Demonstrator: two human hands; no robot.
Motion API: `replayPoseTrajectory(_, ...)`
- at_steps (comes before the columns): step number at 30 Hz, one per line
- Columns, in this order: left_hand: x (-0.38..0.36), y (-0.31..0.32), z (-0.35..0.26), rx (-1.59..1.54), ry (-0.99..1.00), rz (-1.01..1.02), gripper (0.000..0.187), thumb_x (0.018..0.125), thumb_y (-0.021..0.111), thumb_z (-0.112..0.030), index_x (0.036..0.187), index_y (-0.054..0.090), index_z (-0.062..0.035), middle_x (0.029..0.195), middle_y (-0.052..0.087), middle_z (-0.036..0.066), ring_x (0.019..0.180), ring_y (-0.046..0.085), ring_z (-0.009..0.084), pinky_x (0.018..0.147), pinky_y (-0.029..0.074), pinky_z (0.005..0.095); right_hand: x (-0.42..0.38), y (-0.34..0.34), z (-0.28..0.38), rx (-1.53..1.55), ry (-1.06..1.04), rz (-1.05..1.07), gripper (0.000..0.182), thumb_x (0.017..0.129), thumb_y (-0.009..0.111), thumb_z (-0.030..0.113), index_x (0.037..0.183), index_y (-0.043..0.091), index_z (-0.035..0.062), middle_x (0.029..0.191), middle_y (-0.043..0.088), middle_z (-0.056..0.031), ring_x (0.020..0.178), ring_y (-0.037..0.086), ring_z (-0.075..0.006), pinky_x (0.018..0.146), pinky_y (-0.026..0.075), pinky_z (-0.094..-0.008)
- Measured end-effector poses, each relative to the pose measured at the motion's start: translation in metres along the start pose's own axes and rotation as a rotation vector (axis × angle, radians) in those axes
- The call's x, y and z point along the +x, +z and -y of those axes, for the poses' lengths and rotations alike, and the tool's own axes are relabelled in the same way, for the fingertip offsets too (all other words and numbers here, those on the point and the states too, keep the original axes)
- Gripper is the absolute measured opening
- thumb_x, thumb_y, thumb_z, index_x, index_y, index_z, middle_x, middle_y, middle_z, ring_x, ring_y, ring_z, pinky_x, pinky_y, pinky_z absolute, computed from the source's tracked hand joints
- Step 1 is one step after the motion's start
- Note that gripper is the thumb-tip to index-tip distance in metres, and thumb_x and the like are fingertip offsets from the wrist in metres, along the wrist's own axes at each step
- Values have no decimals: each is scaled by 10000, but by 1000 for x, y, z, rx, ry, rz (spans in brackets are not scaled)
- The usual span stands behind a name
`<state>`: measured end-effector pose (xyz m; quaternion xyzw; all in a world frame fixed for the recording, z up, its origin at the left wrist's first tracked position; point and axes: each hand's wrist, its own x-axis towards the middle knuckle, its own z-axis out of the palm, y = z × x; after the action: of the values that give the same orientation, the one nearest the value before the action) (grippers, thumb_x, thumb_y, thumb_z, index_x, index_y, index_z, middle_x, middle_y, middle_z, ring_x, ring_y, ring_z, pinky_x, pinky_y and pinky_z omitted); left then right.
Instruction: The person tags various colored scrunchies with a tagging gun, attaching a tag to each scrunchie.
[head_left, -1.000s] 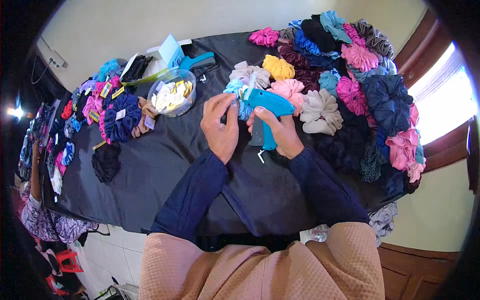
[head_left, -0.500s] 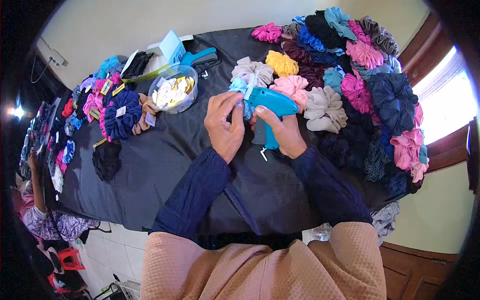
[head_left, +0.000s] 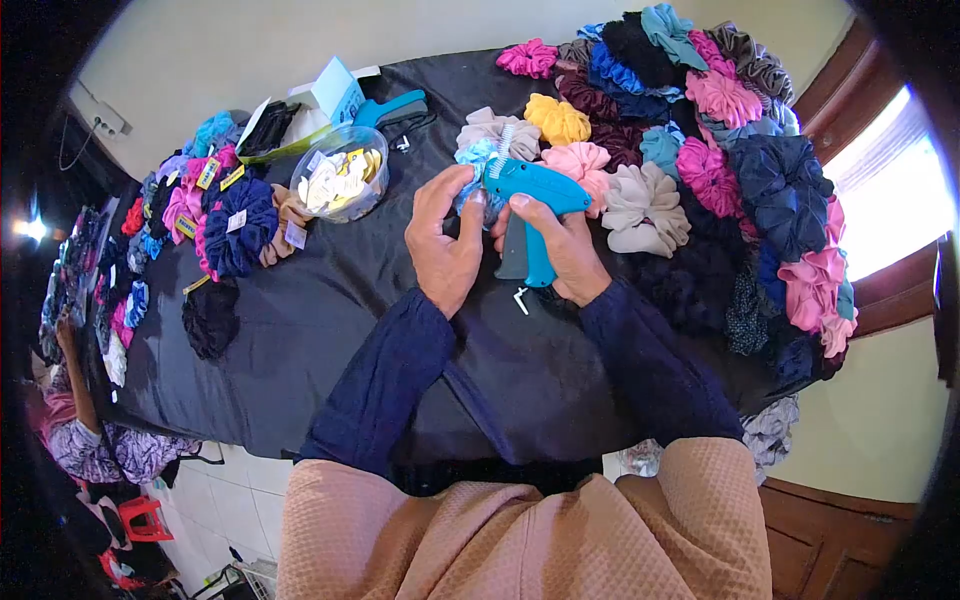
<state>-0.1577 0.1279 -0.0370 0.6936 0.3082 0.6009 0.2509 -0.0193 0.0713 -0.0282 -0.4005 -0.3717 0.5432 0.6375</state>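
My right hand (head_left: 566, 252) grips a teal tagging gun (head_left: 537, 188) by its handle, and a strip of white fasteners (head_left: 503, 148) sticks up from its top. At the gun's nose, my left hand (head_left: 443, 240) pinches a light blue scrunchie (head_left: 476, 156) between thumb and fingers. The needle and any tag there are hidden. Just beyond lie a pale grey scrunchie (head_left: 492, 124), a yellow scrunchie (head_left: 557, 120), a peach scrunchie (head_left: 577, 168) and a cream scrunchie (head_left: 646, 212).
A large heap of scrunchies (head_left: 711, 172) covers the right side. Tagged scrunchies (head_left: 240, 232) are piled at left. Between them stand a clear tub of tags (head_left: 340, 208), an open box (head_left: 322, 100) and a second teal tagging gun (head_left: 397, 104). Another person's arm (head_left: 78, 375) shows far left.
My left fingers have shifted at the gun's nose, so more of the light blue scrunchie shows. The tagging gun has moved slightly, still in my right hand.
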Motion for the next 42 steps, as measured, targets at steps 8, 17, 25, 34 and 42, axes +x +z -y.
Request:
replayPoseTrajectory(8,1,-4,2,76,101,-4,255,812,616,36,1051,688,-18,1097,677,129,1027,623,270,906,482,346,-1,1,2,35,27,39,332,925,643,286,1114,569,23,834,642,-87,674,659,-176,598,555,-306)
replayPoseTrajectory(17,3,-6,7,32,67,15,216,805,658,-36,1020,659,-21,1125,664,121,1101,590,278,954,459,370,1,0,2,20,35,43,338,918,660,276,1138,566,37,871,641,-76,687,665,-176,613,569,-307)
replayPoseTrajectory(25,-3,2,1,-50,3,8,272,827,658,-39,1098,647,-21,1162,649,137,1147,585,281,975,452,362,1,-4,4,64,76,52,356,918,664,277,1167,558,46,911,639,-64,732,671,-172,637,577,-314)
replayPoseTrajectory(34,-2,-3,4,21,7,17,250,846,642,-22,1095,651,-9,1159,642,133,1098,594,256,956,456,354,1,-1,2,31,10,43,279,913,680,251,1081,616,38,856,664,-61,703,677,-163,621,575,-300)
replayPoseTrajectory(42,0,-2,3,46,136,35,251,836,648,-44,1085,657,-17,1135,647,140,1118,582,292,953,461,384,3,-9,6,108,149,97,255,915,669,252,1029,610,31,826,664,-84,685,673,-172,621,574,-306)
